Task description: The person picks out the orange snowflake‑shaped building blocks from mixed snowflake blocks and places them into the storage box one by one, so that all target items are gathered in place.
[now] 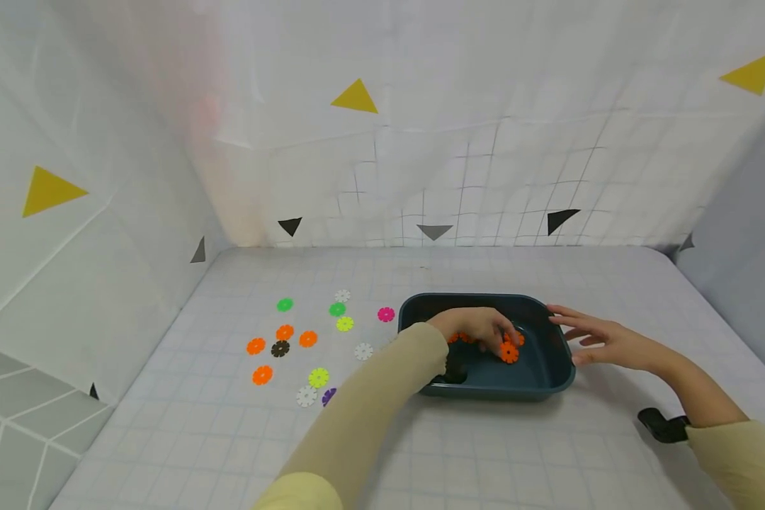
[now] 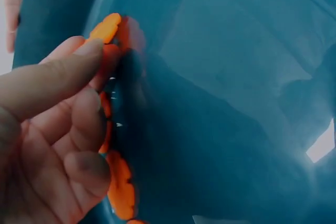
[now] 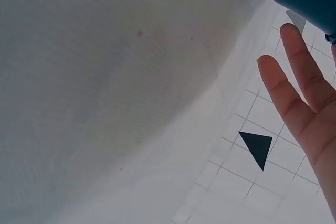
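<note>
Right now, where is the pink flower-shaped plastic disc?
In the head view, the pink flower-shaped plastic disc lies on the white gridded table, just left of the dark teal plastic tray and right of a green disc.

Dark teal tray [image 1: 551, 379], orange disc [image 1: 508, 352], white gridded table [image 1: 484, 453], beige sleeves [image 1: 370, 404]

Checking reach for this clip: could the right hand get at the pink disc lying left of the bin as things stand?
Probably not directly. The right hand rests open at the bin's right rim, while the pink disc lies beyond its left side, with the bin and left hand between.
</note>
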